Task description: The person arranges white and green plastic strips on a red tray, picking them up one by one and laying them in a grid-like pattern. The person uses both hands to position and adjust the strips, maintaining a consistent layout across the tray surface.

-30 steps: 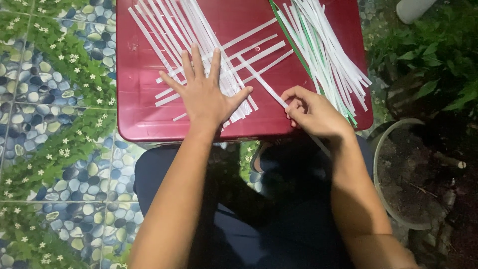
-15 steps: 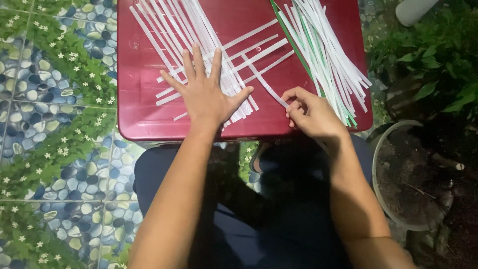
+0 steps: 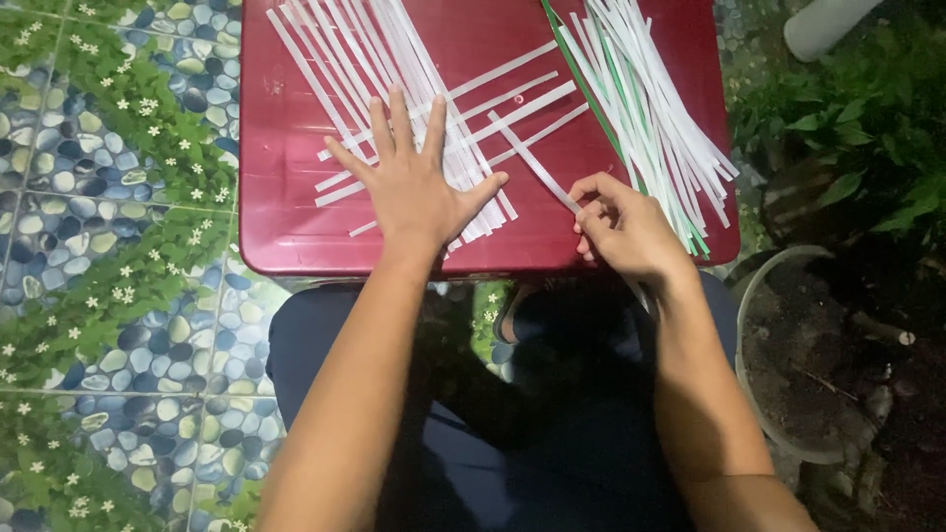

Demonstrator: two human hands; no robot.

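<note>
Strips of white paper (image 3: pixel 394 69) are lying across the red plastic table (image 3: pixel 286 227), and I am working on them from a seated position, knees under the near edge. Largest first: the table is standing on a pebble-and-flower patterned floor (image 3: pixel 108 246); a dark pot of soil (image 3: pixel 788 365) is sitting to my right, with green plants (image 3: pixel 867 118) behind it. On the table's left half, a fan of long strips is running diagonally, and a few strips are crossing them the other way, so an interlaced patch appears to be started but small. On the right half, a loose pile of spare strips (image 3: pixel 641 108), white with some green, is waiting untouched; judging by its bulk, most of the work is remaining.

My left hand (image 3: pixel 414 192) is pressing flat, fingers spread wide, palm down on the crossing strips, gripping nothing, only pinning them. My right hand (image 3: pixel 631 232) is curling closed, thumb and fingertips pinching the near end of a single strip (image 3: pixel 537 163) that is running up and leftward toward the crossed patch. Whether its far end is tucked under the neighbouring strips I cannot tell.
</note>
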